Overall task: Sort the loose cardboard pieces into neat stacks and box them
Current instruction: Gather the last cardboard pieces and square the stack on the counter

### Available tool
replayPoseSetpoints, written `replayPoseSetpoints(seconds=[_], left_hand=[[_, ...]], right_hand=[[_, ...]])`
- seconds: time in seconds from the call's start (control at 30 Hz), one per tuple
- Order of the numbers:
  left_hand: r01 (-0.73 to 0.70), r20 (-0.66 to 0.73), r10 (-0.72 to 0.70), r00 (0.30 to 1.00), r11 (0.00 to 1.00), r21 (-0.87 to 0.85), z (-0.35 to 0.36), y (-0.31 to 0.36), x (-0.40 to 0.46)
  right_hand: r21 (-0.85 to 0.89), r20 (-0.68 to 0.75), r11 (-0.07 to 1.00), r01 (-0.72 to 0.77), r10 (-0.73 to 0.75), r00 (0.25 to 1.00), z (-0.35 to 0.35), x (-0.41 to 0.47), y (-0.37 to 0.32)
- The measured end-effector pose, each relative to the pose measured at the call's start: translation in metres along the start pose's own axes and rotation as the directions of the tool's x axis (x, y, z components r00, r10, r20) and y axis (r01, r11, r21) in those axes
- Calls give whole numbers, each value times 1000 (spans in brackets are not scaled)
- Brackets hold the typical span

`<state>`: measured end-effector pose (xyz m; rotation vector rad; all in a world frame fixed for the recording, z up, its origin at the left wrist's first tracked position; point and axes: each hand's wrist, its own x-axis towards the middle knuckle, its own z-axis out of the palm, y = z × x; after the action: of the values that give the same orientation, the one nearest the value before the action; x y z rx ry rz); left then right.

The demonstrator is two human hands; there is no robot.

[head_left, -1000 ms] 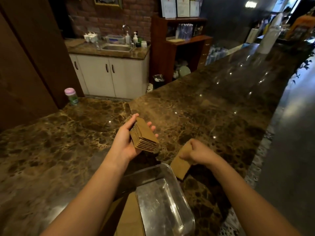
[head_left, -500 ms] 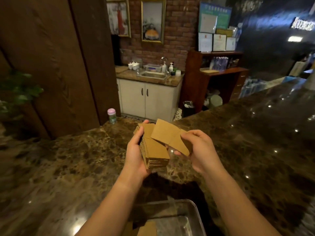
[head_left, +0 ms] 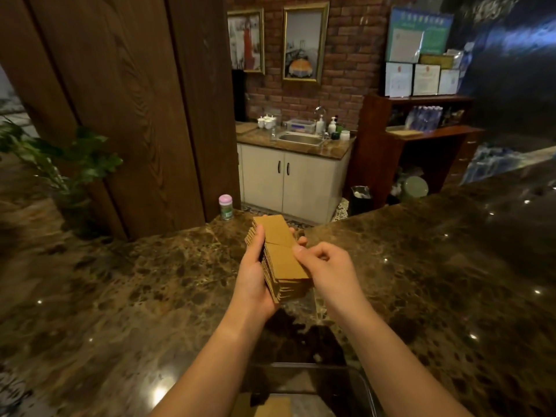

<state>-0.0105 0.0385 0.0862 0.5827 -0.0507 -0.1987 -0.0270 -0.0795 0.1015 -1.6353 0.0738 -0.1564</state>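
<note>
A stack of brown cardboard pieces (head_left: 281,257) is held above the marble counter (head_left: 120,296), in the middle of the view. My left hand (head_left: 252,281) grips the stack from the left side and underneath, thumb over its top edge. My right hand (head_left: 328,272) presses against the stack's right side, fingers curled on the top piece. Directly below my forearms a clear plastic box (head_left: 358,383) sits at the near edge; a cardboard piece (head_left: 270,406) lies inside it.
A small jar with a pink lid (head_left: 226,207) stands at the counter's far edge by a wooden pillar (head_left: 135,100). A green plant (head_left: 60,164) is at the left. Behind the counter are a sink cabinet (head_left: 294,176) and wooden shelves (head_left: 421,139).
My right hand lifted a loose piece from the counter and laid it on the stack in my left hand. The view tilted up, so the box slid toward the bottom edge.
</note>
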Motion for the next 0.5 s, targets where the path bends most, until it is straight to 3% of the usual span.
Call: replayPoseSetpoints(seconds=[0.1, 0.2, 0.27, 0.4, 0.43, 0.5], left_hand=[[-201, -22, 202, 979, 978, 48, -6, -3, 4], [-337, 12, 340, 940, 926, 170, -11, -3, 10], [-341, 40, 344, 938, 900, 271, -17, -5, 14], [-261, -14, 311, 950, 820, 509, -33, -3, 21], [-217, -70, 308, 949, 796, 565, -39, -1, 23], [-128, -205, 318, 926, 772, 622, -49, 0, 31]], right_hand=[[-40, 83, 996, -86, 89, 993, 4, 2, 6], [160, 371, 870, -466, 384, 845, 1, 3, 13], [207, 444, 820, -534, 407, 798, -3, 9, 22], [261, 363, 828, -496, 392, 845, -11, 27, 42], [218, 324, 875, -433, 354, 877, -13, 33, 50], [-52, 233, 979, -198, 204, 951, -19, 44, 65]])
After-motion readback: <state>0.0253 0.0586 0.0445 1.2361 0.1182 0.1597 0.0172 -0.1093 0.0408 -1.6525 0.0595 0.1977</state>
